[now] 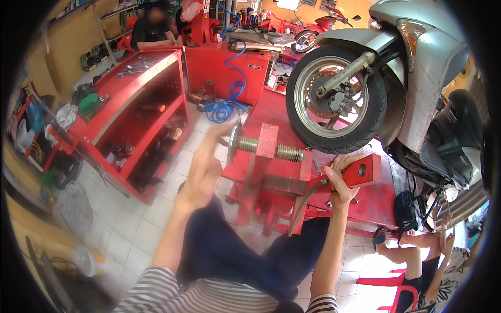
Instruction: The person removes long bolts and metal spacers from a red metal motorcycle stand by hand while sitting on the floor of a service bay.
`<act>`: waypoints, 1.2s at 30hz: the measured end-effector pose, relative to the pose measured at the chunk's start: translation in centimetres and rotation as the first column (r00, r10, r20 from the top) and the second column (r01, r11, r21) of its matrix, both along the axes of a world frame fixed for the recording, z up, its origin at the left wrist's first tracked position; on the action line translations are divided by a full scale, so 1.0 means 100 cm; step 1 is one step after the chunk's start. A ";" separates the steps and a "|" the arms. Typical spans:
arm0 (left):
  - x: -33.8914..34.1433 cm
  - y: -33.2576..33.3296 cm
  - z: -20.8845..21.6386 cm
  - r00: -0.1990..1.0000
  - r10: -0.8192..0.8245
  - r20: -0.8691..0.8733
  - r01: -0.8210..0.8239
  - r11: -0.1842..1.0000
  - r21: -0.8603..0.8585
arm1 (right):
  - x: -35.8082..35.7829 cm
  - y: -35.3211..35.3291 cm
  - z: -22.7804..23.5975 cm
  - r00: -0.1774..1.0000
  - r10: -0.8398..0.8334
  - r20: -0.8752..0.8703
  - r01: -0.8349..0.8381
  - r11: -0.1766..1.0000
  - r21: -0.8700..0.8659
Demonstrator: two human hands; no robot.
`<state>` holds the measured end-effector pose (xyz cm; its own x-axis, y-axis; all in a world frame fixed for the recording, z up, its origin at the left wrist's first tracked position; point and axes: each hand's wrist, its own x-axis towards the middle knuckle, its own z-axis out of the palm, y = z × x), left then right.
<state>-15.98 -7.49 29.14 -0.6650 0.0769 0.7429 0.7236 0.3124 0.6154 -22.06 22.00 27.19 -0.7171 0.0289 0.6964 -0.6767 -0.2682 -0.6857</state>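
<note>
A red metal vise-like clamp stands before me, with a thick threaded screw (246,144) running through its red upright plate (267,140). At the screw's left end is a round metal disc (233,142). My left hand (204,166) is at that disc, its fingers smeared by motion, so their grip is unclear. My right hand (342,180) is closed around a red metal bar (365,172) with a round hole near its end. A curved metal strip (304,206) hangs down beside this hand.
A silver scooter (425,73) stands on the red lift platform (271,112), its front wheel (336,99) just beyond the clamp. A red tool cart (151,91) is at left. Blue hose (222,110) lies coiled behind. People sit at far left (151,31) and lower right (425,255).
</note>
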 end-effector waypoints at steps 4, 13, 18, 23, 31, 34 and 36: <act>-0.002 0.008 0.019 0.981 -0.001 -0.195 0.013 0.998 0.060 | 0.000 0.002 0.000 0.999 -0.003 0.037 0.003 1.000 0.011; 0.006 0.007 -0.004 0.993 0.115 0.036 -0.119 0.986 0.121 | 0.000 -0.001 0.001 1.000 0.009 0.010 -0.009 1.000 0.014; -0.005 -0.001 0.021 0.954 0.044 -0.298 -0.066 0.996 -0.067 | 0.000 0.004 -0.001 1.000 -0.003 0.002 0.003 1.000 0.000; -0.008 0.019 0.006 0.962 0.042 -0.270 0.000 0.988 0.154 | 0.003 0.002 -0.002 1.000 0.000 -0.017 0.000 1.000 0.010; -0.008 0.014 0.009 0.912 0.114 -0.393 -0.083 0.992 0.094 | -0.003 0.002 0.002 1.000 -0.014 -0.024 0.015 1.000 0.027; -0.004 -0.002 0.014 0.942 0.112 -0.316 -0.129 0.991 -0.035 | -0.004 0.002 0.000 0.998 -0.014 -0.055 0.015 1.000 0.028; 0.002 -0.002 0.023 0.946 0.190 -0.264 -0.216 0.974 -0.074 | -0.003 0.001 0.000 0.998 -0.004 -0.058 0.006 1.000 0.029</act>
